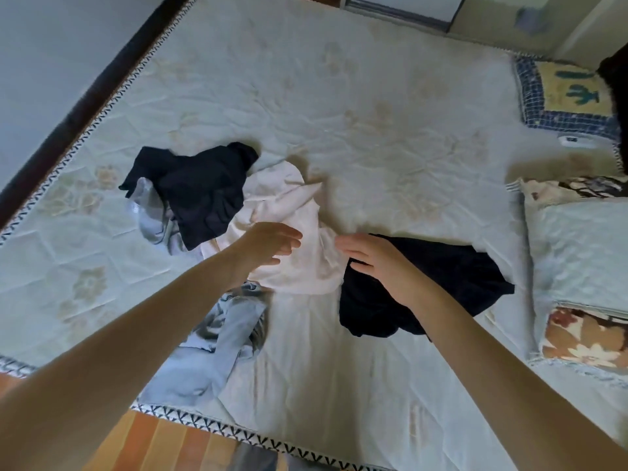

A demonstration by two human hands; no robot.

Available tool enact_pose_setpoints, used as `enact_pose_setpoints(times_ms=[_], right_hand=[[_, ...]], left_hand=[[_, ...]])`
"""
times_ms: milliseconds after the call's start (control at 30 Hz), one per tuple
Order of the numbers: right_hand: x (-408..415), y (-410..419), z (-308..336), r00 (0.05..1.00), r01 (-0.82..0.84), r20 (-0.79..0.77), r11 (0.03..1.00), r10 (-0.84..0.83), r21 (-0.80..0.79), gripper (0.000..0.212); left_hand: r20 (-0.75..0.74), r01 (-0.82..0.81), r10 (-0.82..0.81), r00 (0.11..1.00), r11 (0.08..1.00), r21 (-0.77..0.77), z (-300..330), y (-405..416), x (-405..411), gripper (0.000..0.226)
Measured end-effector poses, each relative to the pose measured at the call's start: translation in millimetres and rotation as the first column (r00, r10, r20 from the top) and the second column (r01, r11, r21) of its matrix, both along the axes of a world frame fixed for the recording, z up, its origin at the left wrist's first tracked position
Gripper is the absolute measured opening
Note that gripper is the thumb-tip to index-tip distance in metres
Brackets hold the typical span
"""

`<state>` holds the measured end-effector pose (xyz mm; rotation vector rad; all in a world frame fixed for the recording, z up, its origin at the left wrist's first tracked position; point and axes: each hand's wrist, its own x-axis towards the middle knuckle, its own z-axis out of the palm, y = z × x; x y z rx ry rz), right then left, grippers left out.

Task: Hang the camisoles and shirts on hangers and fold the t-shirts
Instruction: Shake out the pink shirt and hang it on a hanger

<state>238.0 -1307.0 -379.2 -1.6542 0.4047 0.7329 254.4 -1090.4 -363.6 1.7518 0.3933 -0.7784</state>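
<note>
Neither hand has a grip on anything: the left hand (268, 244) and right hand (370, 258) both hover with fingers spread loose over the white top (292, 232) in the middle of the bed (373, 113). From where I stand, they look about to lift it. Best would be to catch it at the shoulders or hem, one hand each side, and shake it flat before deciding whether it hangs or folds; crumpled like this, its kind is hard to tell.

Nearest lies a pale blue garment (217, 351), bunched at the bed's foot. A black garment (424, 290) sits under the right wrist, touching the white one. Beyond, a second black piece (197, 188) overlaps a grey one (149, 212). All are rumpled, none sorted. No hangers show. Pillows (577, 253) rest at the right edge.
</note>
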Motion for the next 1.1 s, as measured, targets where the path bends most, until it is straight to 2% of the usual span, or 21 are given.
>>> enact_pose_setpoints(times_ms=[100,167,267,333,400,500,633,733,833,900,967,1000,1067,1100], right_hand=[[33.5,5.1,-38.0,0.992,-0.113,0.04,0.991,0.116,-0.078,0.031],[51.2,7.0,-63.9,0.977,-0.202,0.048,0.972,0.209,-0.122,0.04],[71.4,9.8,-107.5,0.934,-0.338,0.043,0.918,0.354,-0.205,0.06],[79.5,13.7,-136.3,0.902,-0.414,0.013,0.873,0.431,-0.258,0.067],[84.6,19.3,-163.7,0.87,-0.477,-0.022,0.828,0.493,-0.295,0.066],[89.8,28.0,-204.2,0.841,-0.518,-0.023,0.793,0.541,-0.32,0.049],[95.5,31.9,-246.3,0.78,-0.603,-0.091,0.705,0.619,-0.372,0.036],[93.9,32.3,-266.2,0.716,-0.662,-0.121,0.614,0.688,-0.429,0.039],[87.6,34.6,-286.4,0.649,-0.703,-0.12,0.532,0.752,-0.472,0.053],[82.7,35.1,-297.1,0.568,-0.759,-0.172,0.431,0.805,-0.487,0.055],[76.1,34.7,-303.0,0.51,-0.787,-0.229,0.343,0.829,-0.512,0.053],[72.6,35.0,-305.8,0.525,-0.773,-0.219,0.353,0.823,-0.527,0.054],[68.2,36.2,-305.6,0.637,-0.704,-0.165,0.482,0.753,-0.522,0.054],[68.0,36.9,-302.6,0.693,-0.658,-0.135,0.545,0.708,-0.519,0.051]], left_hand=[[0.068,0.117,-0.126,0.99,0.985,0.126,-52.7,-9.3,23.3,0.045],[0.084,0.234,-0.262,0.961,0.939,0.252,-89.3,-16.6,34.7,0.06],[0.004,0.379,-0.413,0.911,0.84,0.388,-144.9,-24.7,41.0,0.079],[-0.074,0.426,-0.439,0.896,0.796,0.43,-182.5,-28.4,39.2,0.089],[-0.15,0.473,-0.463,0.874,0.736,0.484,-214.6,-31.0,35.4,0.099],[-0.19,0.521,-0.515,0.836,0.633,0.572,-250.0,-34.0,31.5,0.106],[-0.176,0.497,-0.536,0.825,0.541,0.678,-277.6,-32.4,30.1,0.1],[-0.178,0.49,-0.57,0.802,0.46,0.741,-294.2,-27.9,28.2,0.094],[-0.213,0.525,-0.624,0.752,0.371,0.766,-310.9,-22.7,23.0,0.099],[-0.255,0.554,-0.643,0.722,0.317,0.77,-320.2,-20.7,16.2,0.102],[-0.274,0.535,-0.663,0.697,0.227,0.814,-326.0,-21.6,8.9,0.096],[-0.25,0.484,-0.675,0.694,0.181,0.856,-327.9,-21.3,6.4,0.086],[-0.177,0.374,-0.708,0.684,0.131,0.918,-324.7,-17.8,8.4,0.051],[-0.172,0.369,-0.716,0.676,0.127,0.921,-318.2,-15.8,11.4,0.035]])
